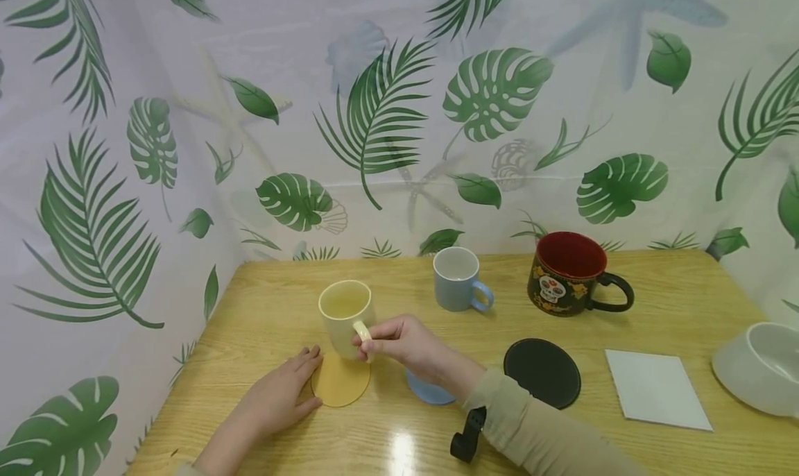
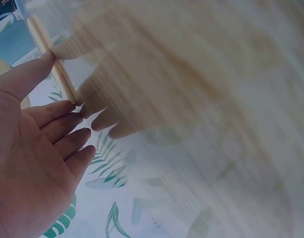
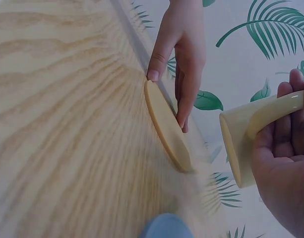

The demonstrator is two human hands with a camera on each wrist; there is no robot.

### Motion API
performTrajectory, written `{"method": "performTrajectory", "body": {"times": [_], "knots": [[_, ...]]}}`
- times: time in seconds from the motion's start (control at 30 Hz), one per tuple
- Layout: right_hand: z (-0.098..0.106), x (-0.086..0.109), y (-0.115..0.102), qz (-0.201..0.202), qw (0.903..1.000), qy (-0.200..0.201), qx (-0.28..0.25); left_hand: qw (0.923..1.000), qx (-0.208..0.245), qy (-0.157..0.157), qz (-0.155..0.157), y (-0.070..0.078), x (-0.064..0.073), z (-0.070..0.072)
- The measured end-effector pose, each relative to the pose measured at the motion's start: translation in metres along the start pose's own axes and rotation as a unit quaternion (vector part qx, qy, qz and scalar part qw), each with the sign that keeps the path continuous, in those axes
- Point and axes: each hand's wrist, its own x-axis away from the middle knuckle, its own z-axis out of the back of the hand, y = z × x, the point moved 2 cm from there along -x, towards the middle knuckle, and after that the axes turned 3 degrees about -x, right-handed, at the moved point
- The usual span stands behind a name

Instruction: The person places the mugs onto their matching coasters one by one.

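Note:
My right hand [image 1: 408,347] pinches the handle of a pale yellow mug [image 1: 342,327], opening upward. In the right wrist view, a gap shows between the mug [image 3: 238,141] and a round yellow coaster [image 3: 166,124], so the mug is raised. The coaster [image 1: 341,382] lies flat on the wooden table. My left hand [image 1: 277,393] rests at its left side, thumb and fingertips touching the rim. The left wrist view shows those fingers nearly straight along the coaster's edge [image 2: 65,82].
Behind stand a light blue mug [image 1: 453,282] and a large black skull-patterned mug [image 1: 558,285]. A blue coaster [image 1: 431,391] lies partly beneath my right forearm. Further right are a black coaster [image 1: 542,372], a white square coaster [image 1: 658,389] and a white mug [image 1: 758,372].

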Motion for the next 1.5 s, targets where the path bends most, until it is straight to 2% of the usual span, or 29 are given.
{"method": "performTrajectory", "body": {"times": [0.4, 0.7, 0.9, 1.17, 1.5], "knots": [[-0.014, 0.003, 0.006, 0.011, 0.9999, 0.000, -0.011, 1.0000, -0.003, 0.003, -0.004, -0.002, -0.001, 0.000], [-0.028, 0.003, 0.016, 0.034, 0.9974, 0.014, -0.062, 0.9999, -0.006, 0.004, -0.009, -0.002, 0.000, 0.000], [-0.037, 0.005, 0.022, 0.028, 0.9960, 0.024, -0.081, 1.0000, 0.002, -0.001, -0.002, -0.002, 0.000, -0.001], [-0.046, 0.006, 0.029, 0.019, 0.9952, 0.032, -0.091, 0.9999, -0.008, 0.009, 0.001, -0.001, 0.001, -0.002], [-0.056, 0.003, 0.037, 0.034, 0.9946, 0.048, -0.086, 0.9999, -0.005, 0.009, 0.001, -0.001, 0.000, -0.002]]}}
